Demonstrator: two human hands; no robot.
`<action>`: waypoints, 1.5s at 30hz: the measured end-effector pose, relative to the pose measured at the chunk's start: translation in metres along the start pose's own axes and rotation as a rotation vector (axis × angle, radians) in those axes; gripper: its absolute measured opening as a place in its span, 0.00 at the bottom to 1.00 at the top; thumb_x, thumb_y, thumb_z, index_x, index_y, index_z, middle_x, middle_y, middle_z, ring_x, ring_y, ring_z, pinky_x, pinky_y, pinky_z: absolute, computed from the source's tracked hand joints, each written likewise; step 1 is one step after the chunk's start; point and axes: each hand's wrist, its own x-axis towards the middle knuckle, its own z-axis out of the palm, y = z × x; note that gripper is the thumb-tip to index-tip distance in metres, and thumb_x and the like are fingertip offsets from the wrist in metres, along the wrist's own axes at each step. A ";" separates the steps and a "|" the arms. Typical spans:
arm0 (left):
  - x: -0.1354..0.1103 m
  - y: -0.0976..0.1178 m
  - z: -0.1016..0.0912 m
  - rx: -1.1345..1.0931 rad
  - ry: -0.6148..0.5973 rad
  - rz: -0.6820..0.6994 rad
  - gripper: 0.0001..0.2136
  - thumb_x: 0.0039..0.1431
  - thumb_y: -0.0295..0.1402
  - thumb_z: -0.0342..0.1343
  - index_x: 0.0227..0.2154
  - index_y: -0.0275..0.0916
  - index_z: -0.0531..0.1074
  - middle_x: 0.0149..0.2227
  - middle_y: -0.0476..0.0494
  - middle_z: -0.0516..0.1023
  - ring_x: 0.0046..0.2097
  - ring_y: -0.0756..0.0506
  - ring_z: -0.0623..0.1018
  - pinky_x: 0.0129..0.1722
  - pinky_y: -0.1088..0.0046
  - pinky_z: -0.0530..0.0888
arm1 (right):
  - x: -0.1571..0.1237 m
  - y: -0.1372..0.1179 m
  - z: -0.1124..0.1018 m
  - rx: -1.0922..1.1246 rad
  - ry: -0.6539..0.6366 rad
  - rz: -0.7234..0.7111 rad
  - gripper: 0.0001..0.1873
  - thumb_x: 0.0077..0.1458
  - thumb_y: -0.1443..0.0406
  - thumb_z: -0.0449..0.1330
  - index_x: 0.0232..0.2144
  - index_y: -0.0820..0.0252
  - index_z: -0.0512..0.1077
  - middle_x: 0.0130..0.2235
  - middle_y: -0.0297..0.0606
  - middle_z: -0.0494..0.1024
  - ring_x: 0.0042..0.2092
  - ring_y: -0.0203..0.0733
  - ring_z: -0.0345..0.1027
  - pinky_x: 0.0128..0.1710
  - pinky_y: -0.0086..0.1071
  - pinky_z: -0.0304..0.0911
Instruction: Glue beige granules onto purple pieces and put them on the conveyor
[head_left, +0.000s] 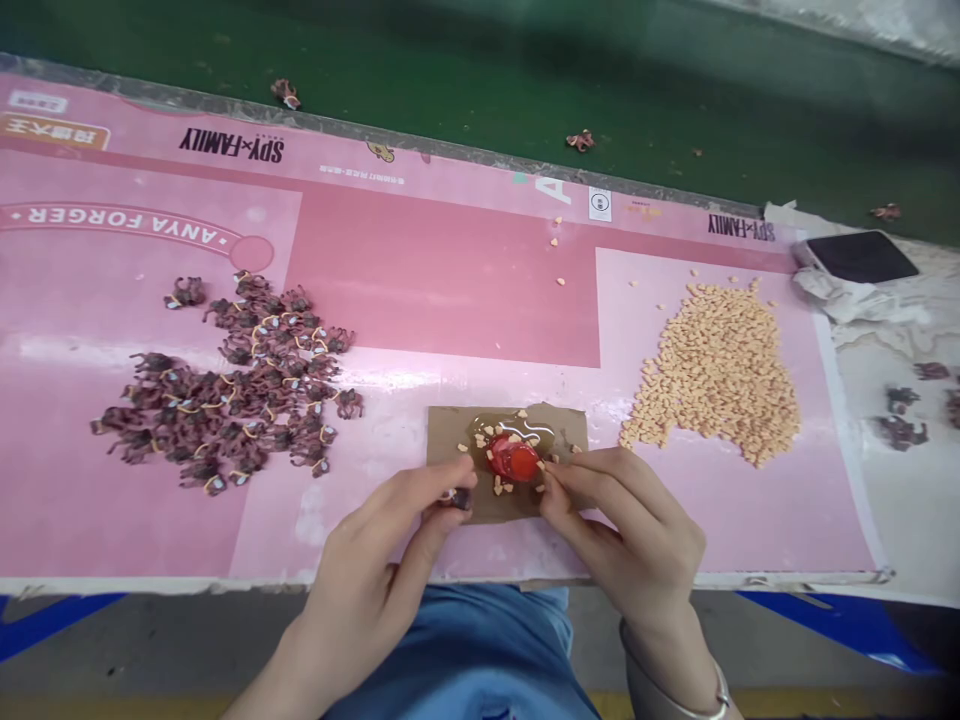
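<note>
My left hand (379, 560) pinches a small dark brown figurine (460, 498) between thumb and fingers, just left of a red round cap (524, 461). My right hand (634, 530) is closed at the fingertips on a tiny tan piece (542, 466), close to the cap's right side. Under the cap lies a brown cardboard piece (444, 425) with a shiny clear liquid (487, 425) on it. Several loose tan pieces are scattered around the cap. The fingers partly cover the figurine.
A heap of brown figurines with yellow bands (247, 385) lies on the left of the pink printed mat (450, 270). To the right is a pile of tan pieces (720, 375). Beyond it, a phone (859, 257) rests on crumpled paper. A green surface (480, 80) runs behind.
</note>
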 end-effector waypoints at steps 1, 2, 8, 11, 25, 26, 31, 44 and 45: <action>-0.001 -0.002 0.001 -0.029 0.019 -0.014 0.21 0.68 0.22 0.56 0.59 0.51 0.71 0.48 0.51 0.85 0.42 0.52 0.86 0.46 0.85 0.80 | 0.000 0.000 0.000 -0.001 -0.002 -0.003 0.11 0.59 0.78 0.63 0.37 0.58 0.72 0.31 0.36 0.79 0.31 0.36 0.74 0.32 0.30 0.73; -0.003 -0.003 0.001 -0.058 0.042 -0.022 0.21 0.68 0.22 0.57 0.59 0.51 0.71 0.48 0.51 0.86 0.42 0.52 0.86 0.46 0.84 0.80 | 0.000 0.000 -0.001 -0.002 -0.005 -0.004 0.11 0.59 0.78 0.63 0.37 0.58 0.72 0.31 0.36 0.79 0.31 0.36 0.74 0.32 0.30 0.74; -0.004 -0.005 0.003 -0.110 0.073 -0.053 0.09 0.65 0.24 0.62 0.44 0.45 0.79 0.43 0.48 0.88 0.44 0.46 0.87 0.46 0.78 0.83 | 0.001 -0.001 -0.003 -0.019 -0.020 -0.022 0.11 0.60 0.77 0.62 0.37 0.57 0.72 0.31 0.35 0.79 0.31 0.37 0.75 0.31 0.31 0.74; 0.000 -0.003 0.003 -0.113 0.076 -0.046 0.09 0.64 0.24 0.62 0.42 0.44 0.81 0.42 0.47 0.88 0.44 0.46 0.87 0.46 0.77 0.83 | 0.000 -0.001 -0.003 -0.016 -0.019 -0.030 0.11 0.60 0.77 0.62 0.37 0.57 0.72 0.30 0.35 0.79 0.31 0.37 0.75 0.31 0.31 0.74; 0.000 -0.004 0.008 -0.286 0.089 -0.128 0.07 0.64 0.29 0.64 0.43 0.45 0.82 0.37 0.47 0.84 0.36 0.49 0.84 0.38 0.81 0.81 | 0.002 -0.008 -0.007 -0.016 -0.030 -0.031 0.10 0.60 0.77 0.62 0.38 0.58 0.73 0.30 0.35 0.79 0.30 0.36 0.72 0.31 0.32 0.72; -0.002 -0.003 0.010 -0.322 0.091 -0.183 0.07 0.65 0.34 0.64 0.44 0.44 0.82 0.37 0.46 0.84 0.36 0.48 0.84 0.38 0.79 0.82 | 0.003 -0.010 -0.008 0.005 -0.008 -0.014 0.11 0.59 0.78 0.63 0.37 0.58 0.74 0.29 0.35 0.78 0.30 0.36 0.71 0.30 0.31 0.71; -0.005 0.006 0.017 -0.493 0.067 -0.457 0.19 0.61 0.52 0.64 0.43 0.42 0.83 0.33 0.42 0.82 0.34 0.45 0.82 0.35 0.74 0.82 | 0.007 -0.027 -0.011 0.215 0.074 0.099 0.12 0.56 0.79 0.63 0.35 0.57 0.75 0.28 0.33 0.77 0.28 0.36 0.71 0.27 0.32 0.70; 0.000 0.014 0.016 -0.745 0.065 -0.665 0.20 0.47 0.53 0.74 0.34 0.41 0.84 0.24 0.48 0.75 0.26 0.51 0.72 0.26 0.79 0.73 | 0.010 -0.038 -0.009 0.238 -0.046 0.005 0.08 0.63 0.75 0.60 0.40 0.60 0.75 0.30 0.33 0.81 0.30 0.33 0.74 0.32 0.28 0.75; 0.000 0.015 0.016 -0.731 0.073 -0.663 0.20 0.47 0.52 0.74 0.33 0.41 0.84 0.23 0.48 0.75 0.26 0.51 0.72 0.27 0.79 0.73 | 0.010 -0.039 -0.012 0.183 -0.068 -0.016 0.08 0.63 0.75 0.60 0.40 0.60 0.75 0.30 0.33 0.81 0.31 0.34 0.75 0.34 0.28 0.76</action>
